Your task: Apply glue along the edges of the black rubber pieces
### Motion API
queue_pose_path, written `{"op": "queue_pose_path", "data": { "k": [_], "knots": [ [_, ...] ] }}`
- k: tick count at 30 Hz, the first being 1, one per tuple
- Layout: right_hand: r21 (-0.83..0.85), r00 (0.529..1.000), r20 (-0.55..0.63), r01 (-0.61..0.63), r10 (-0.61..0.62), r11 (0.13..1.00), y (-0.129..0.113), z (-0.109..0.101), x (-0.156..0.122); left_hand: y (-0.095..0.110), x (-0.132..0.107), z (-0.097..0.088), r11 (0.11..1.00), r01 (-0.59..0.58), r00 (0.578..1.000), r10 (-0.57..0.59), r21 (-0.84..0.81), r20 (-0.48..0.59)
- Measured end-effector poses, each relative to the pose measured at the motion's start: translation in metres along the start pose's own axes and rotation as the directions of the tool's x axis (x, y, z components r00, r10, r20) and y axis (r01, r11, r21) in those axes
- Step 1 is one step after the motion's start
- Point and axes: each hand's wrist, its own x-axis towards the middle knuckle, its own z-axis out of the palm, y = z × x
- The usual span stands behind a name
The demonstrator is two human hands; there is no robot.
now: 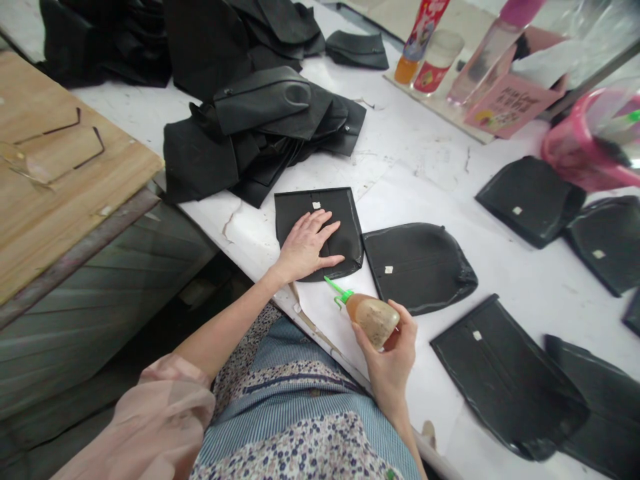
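My left hand [311, 243] lies flat with its fingers spread on a black leather-like panel [340, 207], which bears a small white tag near its top edge. My right hand [390, 347] is wrapped around a squeeze glue bottle [373, 317] with a green nozzle, half filled with amber liquid. The green tip points at the panel's lower edge, close beneath my left thumb; whether it touches cannot be made out. A shiny line runs along the panel's right and lower edges. Just to the right lies a second black panel [420, 267] with a rounded edge and a white tag.
More black panels [510, 380] lie to the right. A pile of black pieces [270, 113] stands at the back left. Bottles, a pink box [510, 100] and a pink basket [570, 147] line the far right. Eyeglasses [50, 160] rest on a wooden board [125, 157] at left.
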Motion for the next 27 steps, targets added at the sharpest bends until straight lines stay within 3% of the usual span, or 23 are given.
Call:
{"op": "queue_pose_path", "data": {
  "k": [7, 13, 19, 27],
  "knots": [
    [-0.011, 1.000, -0.014, 0.005, -0.005, 1.000, 0.001, -0.002, 0.004, 0.003, 0.005, -0.003, 0.998, 0.047, 0.998, -0.045, -0.041, 0.047],
    [-0.024, 1.000, -0.019, 0.015, -0.015, 1.000, 0.001, -0.001, 0.004, -0.019, 0.005, -0.033, 0.992, -0.116, 0.976, 0.122, -0.042, 0.181],
    [-0.030, 1.000, -0.019, 0.022, -0.023, 0.999, 0.001, 0.000, 0.004, -0.042, -0.007, -0.023, 0.994, -0.112, 0.991, 0.113, -0.013, 0.069],
    [-0.023, 1.000, 0.017, 0.014, -0.014, 1.000, -0.001, 0.006, 0.001, -0.027, -0.010, -0.016, 0.999, -0.027, 0.999, 0.025, 0.047, 0.026]
  ]
}}
